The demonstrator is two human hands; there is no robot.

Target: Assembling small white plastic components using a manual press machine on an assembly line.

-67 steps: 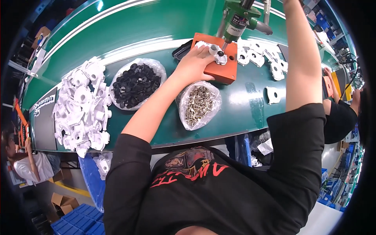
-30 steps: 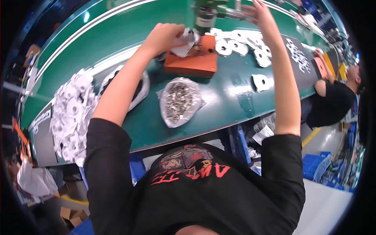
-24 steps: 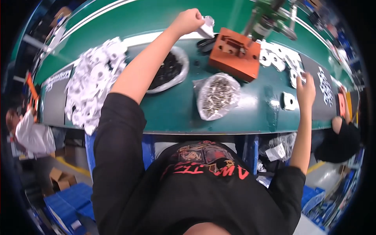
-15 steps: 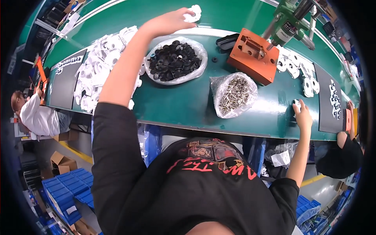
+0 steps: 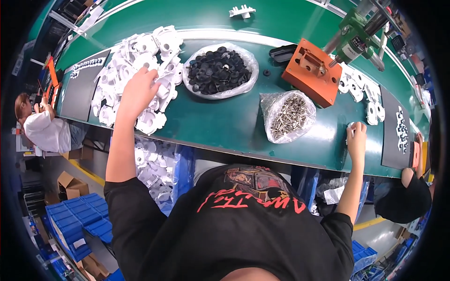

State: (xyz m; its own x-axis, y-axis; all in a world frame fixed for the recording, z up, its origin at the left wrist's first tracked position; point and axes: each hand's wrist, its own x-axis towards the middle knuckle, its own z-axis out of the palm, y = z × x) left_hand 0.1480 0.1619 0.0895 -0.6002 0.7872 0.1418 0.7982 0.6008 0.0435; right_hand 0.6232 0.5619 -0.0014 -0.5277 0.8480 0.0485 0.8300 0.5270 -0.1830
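My left hand (image 5: 139, 89) reaches over a heap of white plastic parts (image 5: 166, 42), its fingers apart and their tips among the pieces. Nothing is visibly gripped in it. Over at the right, near the table's front edge, my right hand (image 5: 357, 133) is closed, fingers pinched on a small white part (image 5: 350, 125) that is mostly hidden. A single white plastic piece (image 5: 242, 11) lies by itself on the green belt beyond the table.
Between my hands sit a bag of black round caps (image 5: 219, 70) and a bag of screws (image 5: 290, 117). Behind stand an orange fixture block (image 5: 311, 72) and a green press (image 5: 354, 40). White parts (image 5: 372, 105) lie at right. Co-workers sit at both sides.
My left hand has left the white piece on the belt and come back to the heap at the left. My right hand stays near its place, its fingers drawn closer together.
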